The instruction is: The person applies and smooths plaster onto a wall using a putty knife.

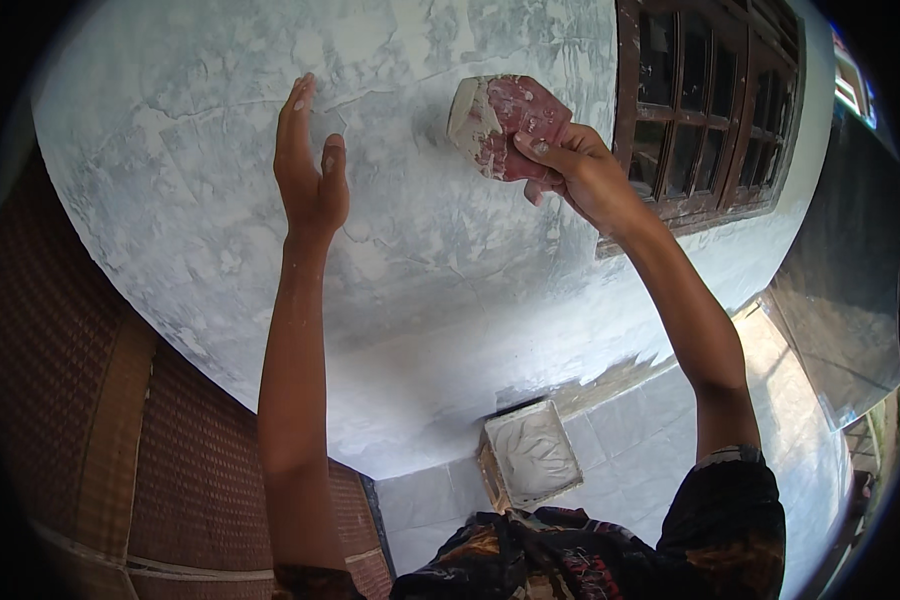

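Observation:
My right hand [588,180] grips a dark red, flat plastic scraper [515,125] by its right side, thumb on the near face. Pale putty is smeared along the scraper's left edge and over part of its face. Behind it stands a white and grey patchy wall [400,270] with streaks of putty. To the left, my left hand [310,165] is raised in front of the wall with fingers stretched up and thumb apart, holding nothing. Specks of putty show on both thumbs. Whether the left hand touches the wall, I cannot tell.
A square tub [576,470] of white putty stands on the grey tiled floor [625,425] below. At the right, a brown wooden window frame [625,130] with dark panes is set into the wall. Brown woven panels [195,470] line the left side.

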A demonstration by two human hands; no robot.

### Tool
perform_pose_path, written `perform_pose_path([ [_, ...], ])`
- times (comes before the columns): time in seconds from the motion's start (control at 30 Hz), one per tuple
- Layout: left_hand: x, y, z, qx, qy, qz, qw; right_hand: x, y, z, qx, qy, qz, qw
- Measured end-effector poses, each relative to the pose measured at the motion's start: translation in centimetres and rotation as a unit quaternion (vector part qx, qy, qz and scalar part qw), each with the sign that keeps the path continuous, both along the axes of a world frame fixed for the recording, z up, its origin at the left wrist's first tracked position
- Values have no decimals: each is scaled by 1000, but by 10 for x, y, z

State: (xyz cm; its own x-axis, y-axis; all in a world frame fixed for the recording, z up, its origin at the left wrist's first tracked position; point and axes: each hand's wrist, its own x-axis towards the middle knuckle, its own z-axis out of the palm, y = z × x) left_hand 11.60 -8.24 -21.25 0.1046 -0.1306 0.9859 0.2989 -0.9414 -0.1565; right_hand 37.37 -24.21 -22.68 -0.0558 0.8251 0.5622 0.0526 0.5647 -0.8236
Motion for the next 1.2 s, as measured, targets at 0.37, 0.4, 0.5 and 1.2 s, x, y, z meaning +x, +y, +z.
perform_pose_path([
  [0.37, 28, -125, -241, -282, 12, 1, 959, 27, -55, -234, -207, 191, 11, 959],
  [0.4, 32, -135, -258, -304, 18, 0, 953, 31, -60, -251, -222, 176, 14, 959],
  [0.5, 42, -166, -308, -375, 25, 5, 927, 33, -73, -299, -260, 205, 0, 944],
  [1.2, 33, -271, -568, -688, 112, 18, 716, -3, -168, -616, -519, 260, -84, 810],
])
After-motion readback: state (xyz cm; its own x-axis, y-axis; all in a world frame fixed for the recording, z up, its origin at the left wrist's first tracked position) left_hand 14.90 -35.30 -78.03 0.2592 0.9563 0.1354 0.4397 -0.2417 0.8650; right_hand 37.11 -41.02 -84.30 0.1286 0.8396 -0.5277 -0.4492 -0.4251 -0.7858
